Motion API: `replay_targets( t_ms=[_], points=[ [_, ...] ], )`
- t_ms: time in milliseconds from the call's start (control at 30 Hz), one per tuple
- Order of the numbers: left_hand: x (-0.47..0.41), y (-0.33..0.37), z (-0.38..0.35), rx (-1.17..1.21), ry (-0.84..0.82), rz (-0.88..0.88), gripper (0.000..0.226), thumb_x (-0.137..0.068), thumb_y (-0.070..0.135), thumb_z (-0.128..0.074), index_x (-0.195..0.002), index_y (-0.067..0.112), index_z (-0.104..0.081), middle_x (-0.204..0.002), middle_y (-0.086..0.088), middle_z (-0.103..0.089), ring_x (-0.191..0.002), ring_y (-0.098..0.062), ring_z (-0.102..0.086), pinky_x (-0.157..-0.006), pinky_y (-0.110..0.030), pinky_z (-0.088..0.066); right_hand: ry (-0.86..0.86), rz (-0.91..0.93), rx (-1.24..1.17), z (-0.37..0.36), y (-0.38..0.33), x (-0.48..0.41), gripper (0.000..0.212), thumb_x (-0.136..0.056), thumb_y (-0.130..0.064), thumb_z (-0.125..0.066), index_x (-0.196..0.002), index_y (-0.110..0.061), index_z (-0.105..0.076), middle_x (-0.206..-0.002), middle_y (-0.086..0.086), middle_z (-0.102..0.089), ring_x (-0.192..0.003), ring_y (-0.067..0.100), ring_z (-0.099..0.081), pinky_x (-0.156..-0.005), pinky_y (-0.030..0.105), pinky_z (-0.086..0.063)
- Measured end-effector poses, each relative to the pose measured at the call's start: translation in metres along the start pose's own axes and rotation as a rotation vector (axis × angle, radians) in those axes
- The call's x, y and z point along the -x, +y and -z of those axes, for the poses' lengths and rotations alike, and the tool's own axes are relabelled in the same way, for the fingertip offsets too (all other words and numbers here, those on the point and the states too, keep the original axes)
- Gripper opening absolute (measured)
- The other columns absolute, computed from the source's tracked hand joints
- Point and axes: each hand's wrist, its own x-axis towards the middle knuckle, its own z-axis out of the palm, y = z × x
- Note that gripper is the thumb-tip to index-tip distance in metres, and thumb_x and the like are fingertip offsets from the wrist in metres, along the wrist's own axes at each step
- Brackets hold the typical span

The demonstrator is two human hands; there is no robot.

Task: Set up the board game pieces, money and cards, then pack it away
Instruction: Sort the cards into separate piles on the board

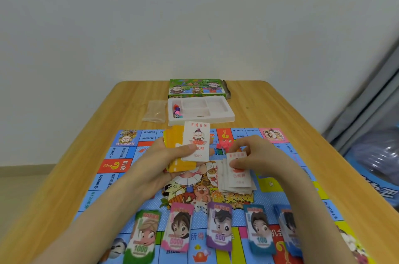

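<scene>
Where the game box lies, a wooden table nears white wall.

Bright, soft, even light covers the rectangular light-brown wooden table, casting hardly any shadow. Wide-angle distortion bows the table's sides; colourful paper banknotes at its near edge look blurred.
</scene>
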Motion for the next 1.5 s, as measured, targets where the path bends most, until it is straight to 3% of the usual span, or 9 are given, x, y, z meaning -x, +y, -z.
replay_targets(
  t_ms=[200,333,433,533,667,900,1100,1300,1500],
  points=[
    [0.002,0.001,-0.001,-0.021,-0.037,-0.005,0.038,-0.077,0.007,-0.063,-0.114,0.013,-0.059,-0.102,-0.011,-0.073,-0.094,-0.028,-0.071,-0.077,-0.038,-0.055,0.046,0.02,0.149,-0.004,0.0,-0.001,0.02,-0.083,-0.023,-0.07,-0.096,-0.022,-0.056,-0.099,-0.007,-0.045,-0.09,0.011,-0.048,-0.056,0.013,-0.034],
    [0.003,0.002,-0.002,-0.026,-0.069,-0.015,0.032,-0.079,0.006,-0.06,-0.109,0.016,-0.059,-0.099,-0.011,-0.074,-0.089,-0.026,-0.072,-0.068,-0.032,-0.057,0.092,0.066,0.172,-0.003,0.001,0.0,0.023,-0.082,-0.026,-0.071,-0.101,-0.02,-0.059,-0.1,-0.007,-0.047,-0.091,0.009,-0.046,-0.065,0.02,-0.037],
    [0.005,0.003,-0.003,-0.014,-0.08,-0.023,0.032,-0.078,0.005,-0.06,-0.109,0.015,-0.059,-0.098,-0.011,-0.074,-0.087,-0.027,-0.072,-0.07,-0.035,-0.057,0.078,0.126,0.123,0.001,0.001,0.003,0.026,-0.08,-0.029,-0.073,-0.1,-0.027,-0.055,-0.107,-0.006,-0.049,-0.09,0.007,-0.046,-0.068,0.019,-0.039],
    [0.004,0.004,-0.004,0.014,-0.057,-0.017,0.03,-0.081,0.001,-0.059,-0.109,0.012,-0.06,-0.096,-0.011,-0.074,-0.083,-0.024,-0.073,-0.065,-0.032,-0.059,-0.073,0.173,0.148,0.003,-0.002,0.008,0.052,-0.073,-0.033,-0.078,-0.117,-0.031,-0.05,-0.117,-0.01,-0.044,-0.108,0.008,-0.043,-0.086,0.021,-0.04],
    [0.001,0.002,0.0,0.004,-0.021,-0.004,0.034,-0.076,0.004,-0.063,-0.109,0.013,-0.061,-0.102,-0.013,-0.073,-0.092,-0.027,-0.071,-0.072,-0.034,-0.058,-0.208,0.197,0.285,0.003,-0.003,0.011,0.079,-0.066,-0.037,-0.083,-0.131,-0.039,-0.037,-0.128,-0.015,-0.031,-0.12,0.009,-0.029,-0.103,0.033,-0.035],
    [0.0,0.001,0.0,-0.016,-0.012,0.001,0.038,-0.069,0.009,-0.066,-0.107,0.015,-0.062,-0.103,-0.013,-0.073,-0.097,-0.031,-0.069,-0.072,-0.035,-0.058,-0.262,0.249,0.291,0.0,-0.004,0.01,0.076,-0.072,-0.024,-0.079,-0.133,-0.034,-0.035,-0.125,-0.013,-0.033,-0.117,0.009,-0.035,-0.094,0.03,-0.045],
    [0.002,0.002,-0.001,-0.043,0.011,0.018,0.036,-0.073,0.008,-0.065,-0.108,0.015,-0.061,-0.104,-0.013,-0.072,-0.1,-0.033,-0.068,-0.081,-0.041,-0.053,-0.27,0.273,0.314,-0.001,-0.003,0.009,0.082,-0.068,-0.031,-0.082,-0.134,-0.038,-0.034,-0.12,-0.019,-0.028,-0.116,0.006,-0.029,-0.098,0.031,-0.038],
    [0.003,0.003,-0.003,-0.055,0.012,0.009,0.024,-0.079,0.003,-0.062,-0.101,0.015,-0.063,-0.097,-0.012,-0.074,-0.089,-0.028,-0.071,-0.076,-0.038,-0.055,-0.263,0.298,0.277,-0.002,-0.004,0.01,0.074,-0.073,-0.026,-0.079,-0.134,-0.033,-0.037,-0.126,-0.012,-0.034,-0.114,0.008,-0.034,-0.089,0.023,-0.039],
    [0.004,0.004,-0.004,-0.06,0.009,-0.001,0.033,-0.07,0.007,-0.065,-0.101,0.015,-0.062,-0.096,-0.012,-0.074,-0.086,-0.027,-0.072,-0.075,-0.039,-0.054,-0.269,0.313,0.268,-0.002,-0.007,0.011,0.076,-0.072,-0.027,-0.08,-0.134,-0.034,-0.035,-0.121,-0.018,-0.028,-0.111,0.003,-0.026,-0.093,0.021,-0.032]
  ],
)
